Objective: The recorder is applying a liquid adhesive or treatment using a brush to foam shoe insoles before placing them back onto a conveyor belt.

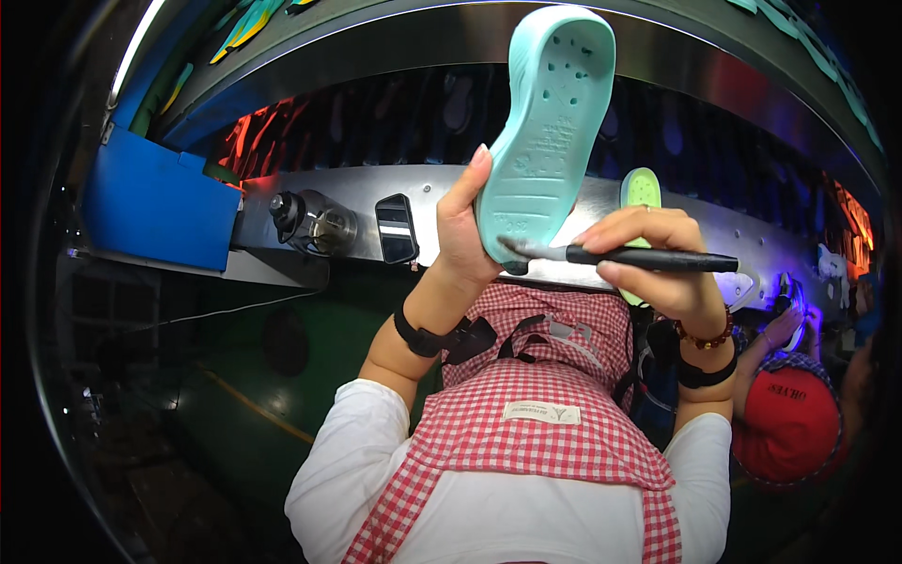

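My left hand point(462, 226) grips a mint-green foam shoe sole point(554, 122) by its lower end, thumb along the left side. The sole stands nearly upright, with its hollowed face and several small holes toward me. In my right hand point(662, 258) is a brush point(681, 260) with a black handle, held between thumb and fingers. Its dark bristles touch or nearly touch the lower end of the sole. A lime-green sole point(641, 190) lies behind my right hand on the metal bench point(357, 185), partly hidden.
A phone point(397, 228) and a clear jug with a dark lid point(318, 224) rest on the bench, left of my hands. A blue box point(155, 202) stands farther left. Behind runs a belt point(324, 38) with coloured soles. At right, a person in a red cap point(787, 423) works.
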The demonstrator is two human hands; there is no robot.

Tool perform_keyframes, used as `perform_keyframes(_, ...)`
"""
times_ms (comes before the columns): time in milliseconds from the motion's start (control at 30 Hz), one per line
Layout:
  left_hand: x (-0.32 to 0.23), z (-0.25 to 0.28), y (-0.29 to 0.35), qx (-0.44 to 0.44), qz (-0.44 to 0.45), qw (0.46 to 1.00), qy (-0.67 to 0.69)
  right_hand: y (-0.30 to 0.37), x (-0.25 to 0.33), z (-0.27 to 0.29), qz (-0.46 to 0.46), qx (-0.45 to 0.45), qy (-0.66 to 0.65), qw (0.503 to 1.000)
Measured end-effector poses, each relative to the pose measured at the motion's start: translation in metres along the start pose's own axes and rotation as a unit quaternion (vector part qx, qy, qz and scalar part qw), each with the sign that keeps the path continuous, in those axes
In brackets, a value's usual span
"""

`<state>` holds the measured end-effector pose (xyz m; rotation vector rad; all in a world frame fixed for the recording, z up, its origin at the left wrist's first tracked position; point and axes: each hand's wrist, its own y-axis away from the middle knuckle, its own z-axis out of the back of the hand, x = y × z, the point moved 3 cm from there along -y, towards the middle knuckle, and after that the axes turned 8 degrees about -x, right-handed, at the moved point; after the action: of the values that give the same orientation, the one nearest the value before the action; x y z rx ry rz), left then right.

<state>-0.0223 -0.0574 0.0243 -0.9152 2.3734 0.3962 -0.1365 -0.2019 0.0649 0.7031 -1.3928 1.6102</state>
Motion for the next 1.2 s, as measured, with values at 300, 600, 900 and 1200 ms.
perform_keyframes(300, -0.006, 0.000, -0.006, 0.078, 0.220, 0.966, 0.115, 0.002, 0.028, -0.004, 0.039, 0.029, -0.050, 0.998)
perform_keyframes(600, 0.004, 0.010, 0.008, 0.003, 0.256, 0.953, -0.164, 0.000, 0.017, 0.011, -0.012, 0.228, 0.066, 0.971)
perform_keyframes(900, 0.002, 0.033, 0.013, -0.026, 0.284, 0.948, -0.142, 0.006, 0.023, 0.025, 0.006, 0.172, 0.199, 0.965)
perform_keyframes(1200, 0.000, 0.029, 0.009, -0.044, 0.203, 0.964, -0.168, 0.009, 0.005, 0.018, -0.093, 0.123, 0.016, 0.988)
